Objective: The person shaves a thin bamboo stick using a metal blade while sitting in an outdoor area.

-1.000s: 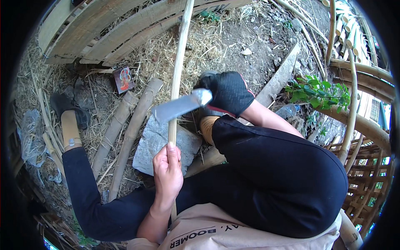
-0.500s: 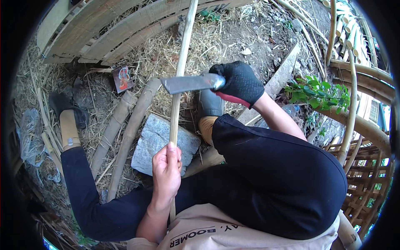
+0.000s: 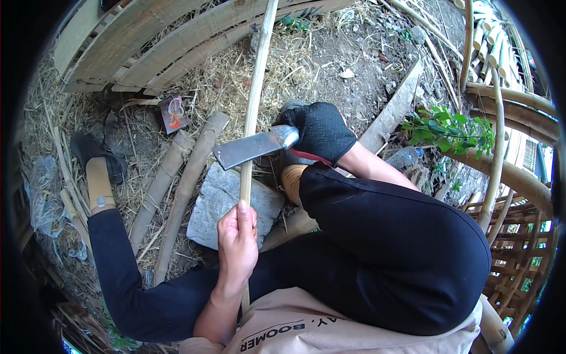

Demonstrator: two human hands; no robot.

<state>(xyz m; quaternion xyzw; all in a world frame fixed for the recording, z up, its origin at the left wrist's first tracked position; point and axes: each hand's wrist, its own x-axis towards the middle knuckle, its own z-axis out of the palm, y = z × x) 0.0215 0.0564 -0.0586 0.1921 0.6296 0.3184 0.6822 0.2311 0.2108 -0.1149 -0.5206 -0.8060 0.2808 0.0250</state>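
My bare left hand grips a long pale strip of split bamboo, thumb along its face. The strip runs from against my shirt up past the top of the view. In a black glove with red trim, my right hand is wrapped round the handle of a machete. Its broad, square-ended blade lies across the strip, a little above my left hand, pointing left. The glove hides the handle. Below the strip a flat grey stone block rests on the ground.
Round bamboo poles lie left of the stone. Wooden slats stand at the back left. A leafy plant, a plastic bottle and a woven bamboo basket are on the right. Cut bamboo is piled at the far right.
My right hand has drawn the machete nearer along the strip, toward my left hand, and its blade tip now tilts lower. My left hand has barely shifted.
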